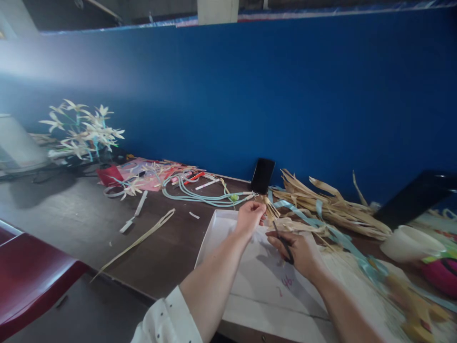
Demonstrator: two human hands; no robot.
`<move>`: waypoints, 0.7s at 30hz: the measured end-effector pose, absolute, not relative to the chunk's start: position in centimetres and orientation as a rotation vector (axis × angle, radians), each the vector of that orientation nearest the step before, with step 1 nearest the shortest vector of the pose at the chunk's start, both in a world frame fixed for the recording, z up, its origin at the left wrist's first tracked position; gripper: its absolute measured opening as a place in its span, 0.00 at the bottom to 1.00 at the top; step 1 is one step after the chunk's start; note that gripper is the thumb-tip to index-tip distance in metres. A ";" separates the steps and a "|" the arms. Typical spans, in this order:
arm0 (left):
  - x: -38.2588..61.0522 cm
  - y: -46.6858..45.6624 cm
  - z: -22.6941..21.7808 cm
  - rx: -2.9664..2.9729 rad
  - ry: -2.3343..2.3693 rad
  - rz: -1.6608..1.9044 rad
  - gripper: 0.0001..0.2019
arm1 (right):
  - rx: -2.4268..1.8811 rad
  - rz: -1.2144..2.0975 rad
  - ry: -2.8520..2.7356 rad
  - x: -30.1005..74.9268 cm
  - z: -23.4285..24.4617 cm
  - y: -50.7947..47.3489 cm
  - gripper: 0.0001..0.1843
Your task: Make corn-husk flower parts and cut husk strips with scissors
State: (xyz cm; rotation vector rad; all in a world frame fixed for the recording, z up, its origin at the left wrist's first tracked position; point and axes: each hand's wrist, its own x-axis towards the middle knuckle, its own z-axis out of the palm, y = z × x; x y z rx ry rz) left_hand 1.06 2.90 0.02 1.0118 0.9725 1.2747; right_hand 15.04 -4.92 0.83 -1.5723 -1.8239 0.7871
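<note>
With our left hand point(253, 213) we are apparently pinching a fanned husk piece point(272, 209) at the white tray's point(239, 295) far side; our right hand point(303, 248) is gripping scissors point(286, 246) just nearer and right. Ideally, we are holding that pinch steady, keeping the points clear of our fingers.

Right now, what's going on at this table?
Someone is at work over a white tray. The right hand holds scissors; the left hand seems to pinch a small bunch of tan strips just ahead of them. A pile of dried husks lies beyond the right hand, and pale flowers stand toward the left of the table.
</note>
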 end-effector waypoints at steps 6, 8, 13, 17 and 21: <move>1.0 2.7 0.4 0.998 0.967 1.293 0.08 | -1.578 0.736 -1.860 15.7 0.1 -4.7 0.21; 1.0 2.7 0.4 1.009 0.972 1.297 0.07 | -1.590 0.741 -1.862 15.8 0.0 -4.7 0.21; 0.9 2.5 0.7 1.032 0.999 1.267 0.06 | -1.602 0.775 -1.834 15.8 0.1 -4.7 0.21; 0.9 2.0 1.3 1.065 1.014 1.215 0.04 | -1.595 0.751 -1.848 16.1 -0.4 -4.5 0.22; 0.9 1.6 1.8 1.087 1.020 1.166 0.04 | -1.587 0.716 -1.857 16.4 -0.7 -4.3 0.23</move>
